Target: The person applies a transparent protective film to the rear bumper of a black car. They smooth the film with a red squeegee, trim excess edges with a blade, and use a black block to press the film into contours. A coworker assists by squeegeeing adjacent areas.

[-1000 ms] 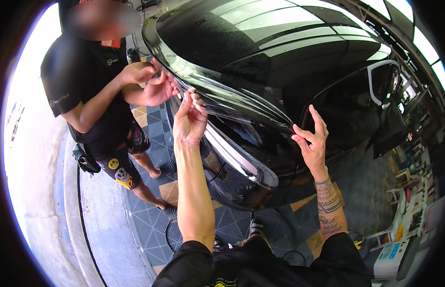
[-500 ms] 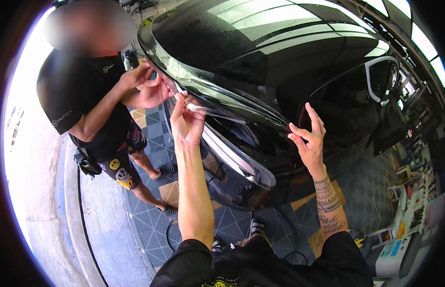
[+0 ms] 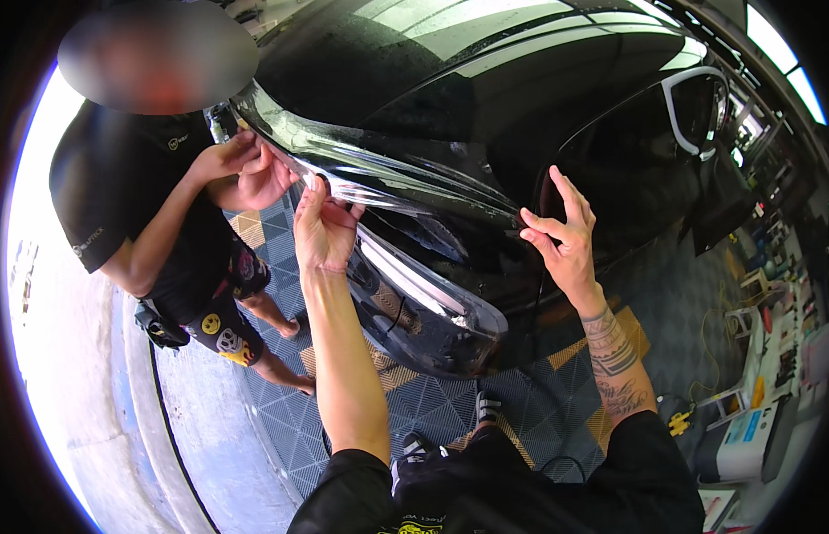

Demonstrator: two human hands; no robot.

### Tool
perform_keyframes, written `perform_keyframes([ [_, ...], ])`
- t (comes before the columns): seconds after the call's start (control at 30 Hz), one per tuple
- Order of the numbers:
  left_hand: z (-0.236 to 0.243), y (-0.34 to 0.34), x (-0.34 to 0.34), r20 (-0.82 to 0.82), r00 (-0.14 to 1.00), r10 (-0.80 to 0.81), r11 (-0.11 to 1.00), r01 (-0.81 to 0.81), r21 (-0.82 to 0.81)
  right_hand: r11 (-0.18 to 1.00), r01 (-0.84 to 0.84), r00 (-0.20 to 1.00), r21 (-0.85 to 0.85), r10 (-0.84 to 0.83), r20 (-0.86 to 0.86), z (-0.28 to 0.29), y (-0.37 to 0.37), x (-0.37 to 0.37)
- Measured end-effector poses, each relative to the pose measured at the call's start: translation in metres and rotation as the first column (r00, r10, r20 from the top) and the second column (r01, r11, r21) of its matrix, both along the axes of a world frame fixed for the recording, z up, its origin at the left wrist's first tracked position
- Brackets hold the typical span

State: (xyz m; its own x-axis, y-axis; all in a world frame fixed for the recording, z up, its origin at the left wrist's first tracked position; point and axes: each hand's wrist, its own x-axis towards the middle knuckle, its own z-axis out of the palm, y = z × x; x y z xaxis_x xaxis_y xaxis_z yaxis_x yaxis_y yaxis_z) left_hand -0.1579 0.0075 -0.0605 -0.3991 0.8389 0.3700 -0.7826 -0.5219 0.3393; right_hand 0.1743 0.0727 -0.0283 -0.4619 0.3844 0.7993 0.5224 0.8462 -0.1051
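Stretching diagonally across the rear-looking curved edge of a black car (image 3: 503, 107), clear film (image 3: 414, 185) sits between the person's two hands. Long axis: upper left to lower right, sloping down. Left end is broad and bunched, right end narrows to a point; glossy tension creases run lengthwise and converge there.

Left hand (image 3: 328, 230): palm side toward the camera, thumb up, fingers curled in and pinching the film's lower edge. Left forearm rises from the lower edge, near upright, tipped slightly left, elbow fairly straight.

Right hand (image 3: 566, 233): back toward the camera, thumb and index pinched on the film's narrow end, remaining fingers raised, pointing up and a bit left. Right forearm comes in from lower right, angled up-left. Right hand sits slightly lower than the left, well apart from it.

Co-worker (image 3: 134, 182) stands at left, both hands up at the car edge, the nearer one (image 3: 268, 178) just beside the left hand. Pale-lined opening (image 3: 423, 283) in the bodywork below the film; tiled floor (image 3: 272, 432) underneath.
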Motion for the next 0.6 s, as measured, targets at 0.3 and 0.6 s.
perform_keyframes([
  [0.3, 0.010, -0.018, 0.036, 0.036, 0.999, 0.028, 0.995, -0.025, -0.098, 1.000, -0.008, 1.000, 0.021, 0.009, -0.017, -0.001, -0.001, 0.003],
  [0.6, 0.012, -0.030, 0.089, 0.016, 0.998, 0.067, 0.968, -0.061, -0.244, 1.000, 0.022, 0.999, 0.006, -0.022, -0.030, -0.005, -0.003, 0.008],
])
